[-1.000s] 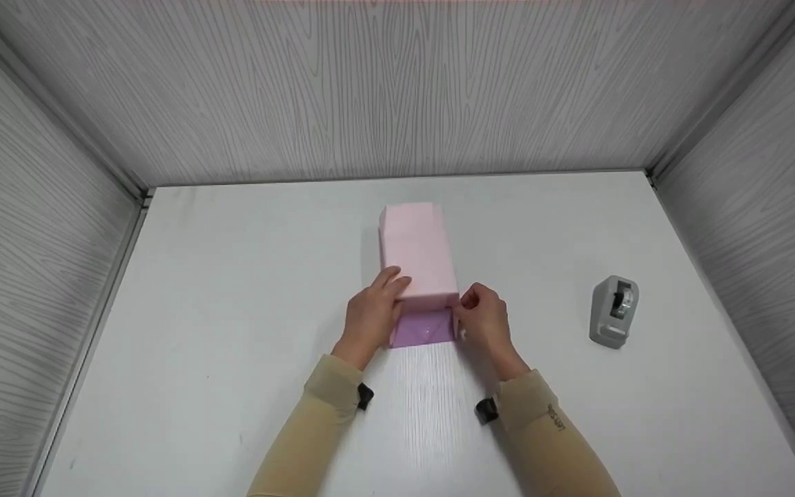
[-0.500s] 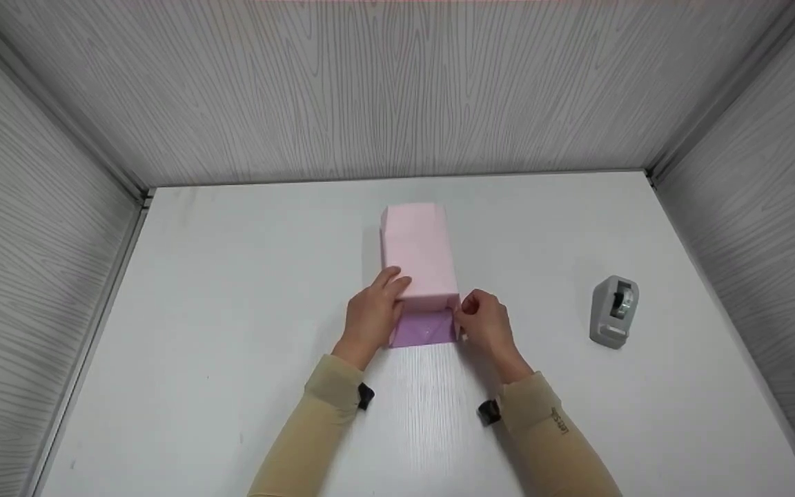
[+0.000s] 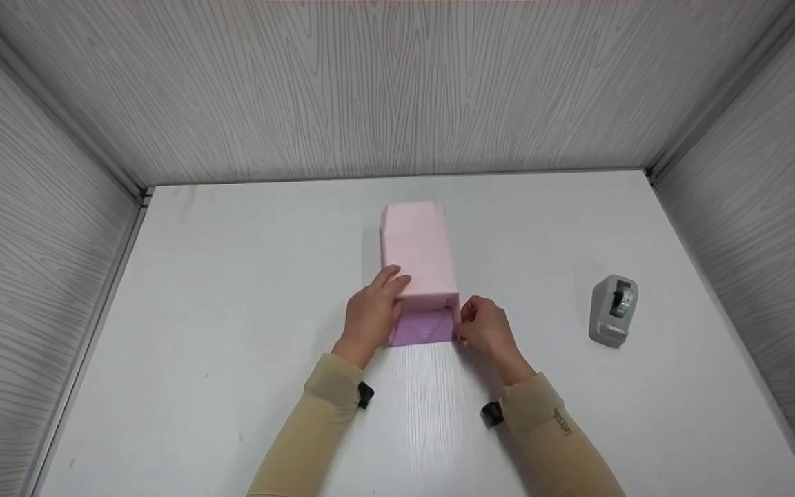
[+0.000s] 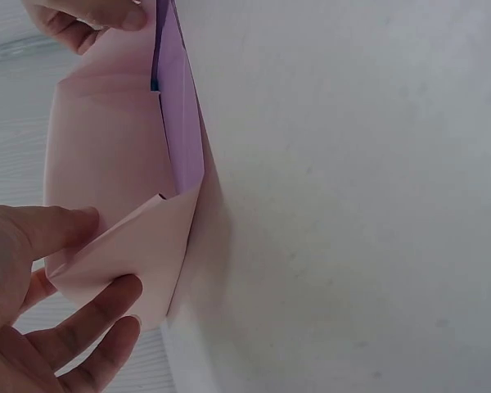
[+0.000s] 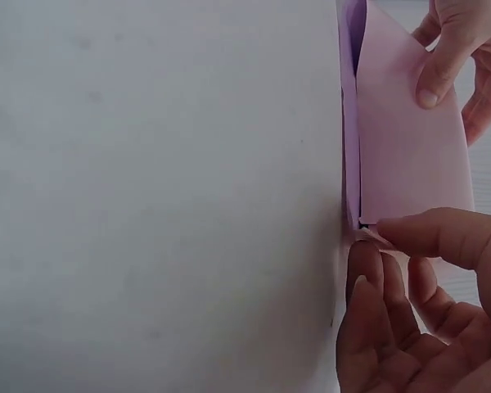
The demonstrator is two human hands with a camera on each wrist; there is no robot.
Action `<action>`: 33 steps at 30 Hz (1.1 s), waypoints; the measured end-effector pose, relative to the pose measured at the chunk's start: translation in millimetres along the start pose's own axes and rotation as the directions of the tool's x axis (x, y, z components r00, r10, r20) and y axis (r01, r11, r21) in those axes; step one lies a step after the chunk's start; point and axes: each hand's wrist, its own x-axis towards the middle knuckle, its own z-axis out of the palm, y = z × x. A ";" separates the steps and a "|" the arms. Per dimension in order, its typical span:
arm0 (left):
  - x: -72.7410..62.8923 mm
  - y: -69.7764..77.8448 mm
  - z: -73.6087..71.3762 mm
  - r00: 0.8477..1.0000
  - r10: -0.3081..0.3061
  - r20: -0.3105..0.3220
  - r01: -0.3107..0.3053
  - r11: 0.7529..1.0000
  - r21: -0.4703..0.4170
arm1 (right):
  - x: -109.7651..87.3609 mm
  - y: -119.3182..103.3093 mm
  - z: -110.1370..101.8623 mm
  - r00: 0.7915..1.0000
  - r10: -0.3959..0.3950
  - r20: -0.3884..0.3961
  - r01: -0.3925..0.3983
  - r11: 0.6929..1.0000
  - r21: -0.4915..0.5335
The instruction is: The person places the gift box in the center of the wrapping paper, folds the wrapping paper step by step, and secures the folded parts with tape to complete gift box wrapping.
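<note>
A long box wrapped in pink paper point(image 3: 417, 245) lies on the white table, its near end facing me. From that end's bottom edge a purple flap point(image 3: 425, 329), the paper's inner face, spreads flat towards me. My left hand point(image 3: 370, 314) grips the near left corner: its thumb point(image 4: 69, 228) presses the folded-down end paper, and other fingers lie on the side and top. At the near right corner, my right hand point(image 3: 486, 326) pinches the edge of the pink side fold point(image 5: 375, 237) between thumb and forefinger. In the right wrist view its remaining fingers are curled below.
A grey tape dispenser point(image 3: 613, 310) with a roll of clear tape stands to the right on the table point(image 3: 266, 276). Grey wood-grain panels point(image 3: 397, 90) wall in the back and both sides.
My right hand has slid slightly towards me along the side fold, still pinching it. My left hand and the box have hardly moved.
</note>
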 end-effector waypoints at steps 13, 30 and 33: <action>-1.4 2.0 -1.0 1.000 -0.007 0.003 0.007 1.000 0.007 | -0.7 1.5 -2.2 0.998 -0.001 0.064 0.003 1.000 -0.028; -2.1 0.8 -1.2 1.000 -0.008 0.005 0.008 1.000 -0.026 | 4.9 -6.1 -8.7 0.992 -0.119 -0.040 0.121 0.991 0.056; -2.2 0.8 -1.1 1.000 -0.011 0.015 0.011 1.000 -0.024 | 4.2 -5.4 -8.3 0.992 -0.121 -0.037 0.121 0.993 0.003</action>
